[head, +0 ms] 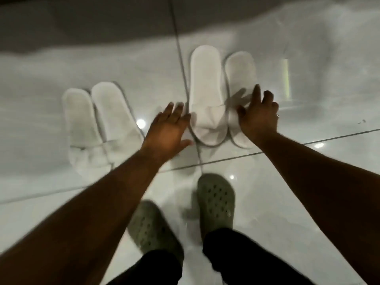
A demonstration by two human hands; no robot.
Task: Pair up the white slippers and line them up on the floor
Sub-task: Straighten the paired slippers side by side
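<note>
On the glossy tiled floor (308, 192) two pairs of white slippers lie side by side: the left pair (100, 124) rests untouched, toes toward the person, while the right pair (218, 99) sits bracketed between both hands. The left hand (168, 128), fingers spread flat, touches its outer edge; the right hand (259, 114), loosely spread, presses the other side, seemingly squeezing the two together and squaring them. Green clogs (216, 198) stand just behind.

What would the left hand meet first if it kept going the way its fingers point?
Probably the side of the nearer right-pair slipper; the left hand points up and right, fingertips almost at its edge. Blur hides whether they touch.
</note>
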